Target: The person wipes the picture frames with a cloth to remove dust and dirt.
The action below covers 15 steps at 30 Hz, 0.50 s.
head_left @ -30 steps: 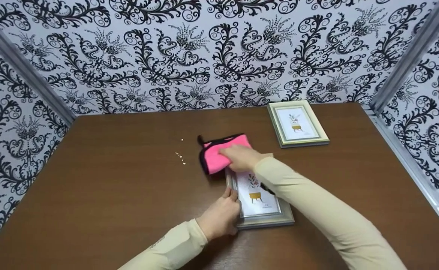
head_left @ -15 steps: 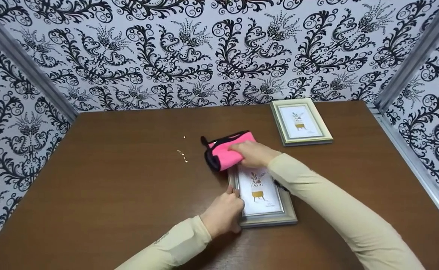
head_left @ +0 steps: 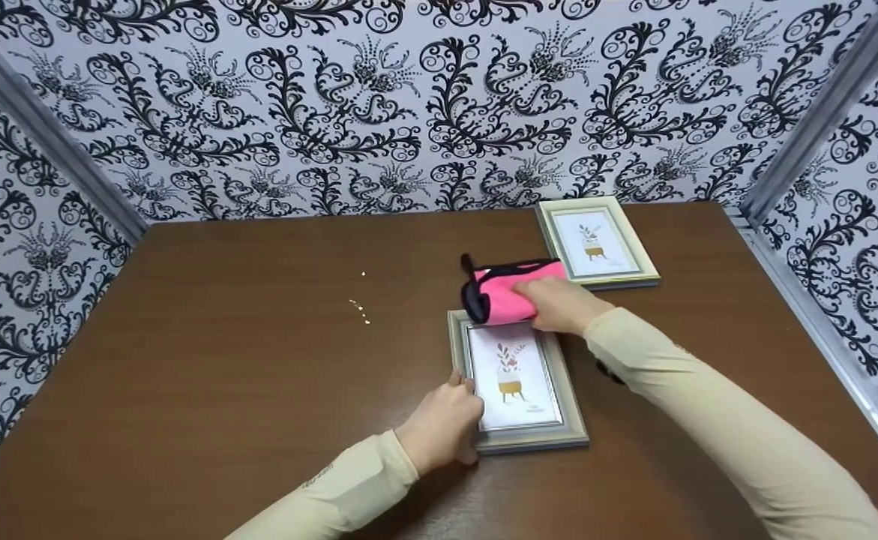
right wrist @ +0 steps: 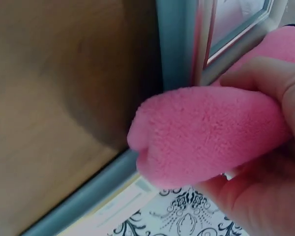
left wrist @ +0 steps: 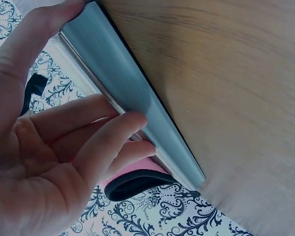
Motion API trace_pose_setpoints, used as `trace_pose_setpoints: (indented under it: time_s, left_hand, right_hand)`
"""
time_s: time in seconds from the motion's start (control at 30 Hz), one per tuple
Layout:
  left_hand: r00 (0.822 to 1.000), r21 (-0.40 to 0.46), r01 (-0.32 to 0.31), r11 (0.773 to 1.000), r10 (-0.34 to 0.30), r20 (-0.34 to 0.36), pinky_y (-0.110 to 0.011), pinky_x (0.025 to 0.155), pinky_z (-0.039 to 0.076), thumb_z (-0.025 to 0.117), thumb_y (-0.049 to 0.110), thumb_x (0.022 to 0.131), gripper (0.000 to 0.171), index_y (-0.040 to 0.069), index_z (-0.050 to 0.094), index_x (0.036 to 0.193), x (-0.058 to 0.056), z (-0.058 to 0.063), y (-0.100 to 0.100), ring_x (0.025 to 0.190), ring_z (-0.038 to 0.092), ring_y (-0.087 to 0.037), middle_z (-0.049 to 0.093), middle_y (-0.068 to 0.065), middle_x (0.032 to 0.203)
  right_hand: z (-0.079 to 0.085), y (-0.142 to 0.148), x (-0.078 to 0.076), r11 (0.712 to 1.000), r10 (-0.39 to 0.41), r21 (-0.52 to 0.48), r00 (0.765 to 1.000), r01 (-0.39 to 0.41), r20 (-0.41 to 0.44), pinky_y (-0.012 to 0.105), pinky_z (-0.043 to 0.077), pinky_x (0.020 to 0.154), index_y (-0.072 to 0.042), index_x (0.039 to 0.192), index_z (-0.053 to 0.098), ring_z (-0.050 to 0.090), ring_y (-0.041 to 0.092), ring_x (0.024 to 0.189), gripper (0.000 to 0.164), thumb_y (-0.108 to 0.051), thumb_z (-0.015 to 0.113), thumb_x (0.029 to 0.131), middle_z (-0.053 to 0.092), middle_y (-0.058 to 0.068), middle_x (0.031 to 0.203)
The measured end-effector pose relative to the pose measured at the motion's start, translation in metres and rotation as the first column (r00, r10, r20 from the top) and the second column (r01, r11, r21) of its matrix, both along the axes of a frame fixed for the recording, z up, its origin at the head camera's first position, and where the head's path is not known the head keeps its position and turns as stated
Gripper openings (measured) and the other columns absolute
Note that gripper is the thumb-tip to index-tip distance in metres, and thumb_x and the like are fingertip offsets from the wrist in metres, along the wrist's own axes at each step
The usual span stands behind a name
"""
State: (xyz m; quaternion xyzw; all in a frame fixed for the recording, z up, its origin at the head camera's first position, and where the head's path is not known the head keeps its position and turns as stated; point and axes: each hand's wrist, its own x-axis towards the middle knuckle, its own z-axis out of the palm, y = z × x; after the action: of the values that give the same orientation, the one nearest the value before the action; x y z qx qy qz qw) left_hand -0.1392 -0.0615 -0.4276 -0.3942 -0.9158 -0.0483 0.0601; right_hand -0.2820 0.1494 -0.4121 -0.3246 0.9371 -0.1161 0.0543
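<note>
A picture frame (head_left: 570, 405) with a flowerpot print lies face up on the table near the front. My left hand (head_left: 442, 424) grips its left side; in the left wrist view the thumb is at one end of the grey frame edge (left wrist: 120, 73) and the fingertips (left wrist: 135, 119) lie along it. My right hand (head_left: 562, 306) pinches a folded pink cloth (head_left: 510, 296) with black trim over the frame's far edge. In the right wrist view the fuzzy cloth (right wrist: 201, 135) bulges between thumb and fingers, against the frame's corner.
A second, similar picture frame (head_left: 637, 244) lies at the back right, its near left corner overlapped by the cloth in the head view. Several small pale crumbs (head_left: 361, 309) dot the brown table (head_left: 221, 360). Patterned walls (head_left: 364, 112) enclose the table's back and sides.
My right hand has moved the cloth rightward along the frame's far edge, uncovering its far left corner. The left hand has stayed on the frame's left side.
</note>
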Motion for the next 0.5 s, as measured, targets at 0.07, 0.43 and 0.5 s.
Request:
trace_pose_setpoints:
  time_s: [0.07, 0.43, 0.5]
  left_hand:
    - [1.0, 0.0, 0.003, 1.0, -0.003, 0.009, -0.029, 0.06, 0.055, 0.088, 0.017, 0.048, 0.032, 0.011, 0.06, 0.062, -0.001, 0.0, 0.0, 0.06, 0.052, -0.014, 0.053, -0.002, 0.07]
    - [1.0, -0.045, 0.011, 0.999, -0.01, 0.025, -0.029, 0.065, 0.055, 0.09, 0.021, 0.051, 0.032, 0.012, 0.063, 0.064, -0.003, 0.001, -0.001, 0.059, 0.056, -0.015, 0.056, -0.001, 0.07]
    - [1.0, -0.057, 0.014, 0.998, -0.013, 0.019, -0.029, 0.065, 0.055, 0.091, 0.023, 0.051, 0.033, 0.012, 0.063, 0.065, -0.004, 0.0, -0.001, 0.06, 0.058, -0.016, 0.058, -0.001, 0.07]
  right_hand:
    - [-0.001, -0.006, 0.001, 1.0, -0.014, 0.009, 1.0, 0.014, -0.008, 0.046, 0.05, 0.085, 0.003, 0.11, 0.063, 0.064, 0.036, 0.092, 0.04, 0.007, 0.071, 0.07, 0.067, 0.019, 0.099]
    - [0.0, -0.069, 0.004, 0.997, 0.033, 0.076, 0.999, -0.03, -0.038, 0.043, 0.051, 0.086, 0.002, 0.109, 0.065, 0.064, 0.035, 0.095, 0.037, 0.011, 0.064, 0.073, 0.067, 0.019, 0.101]
    - [-0.001, -0.08, 0.005, 0.996, 0.07, 0.06, 0.997, -0.068, -0.028, 0.043, 0.049, 0.09, 0.002, 0.116, 0.063, 0.062, 0.035, 0.101, 0.042, 0.011, 0.063, 0.075, 0.066, 0.019, 0.108]
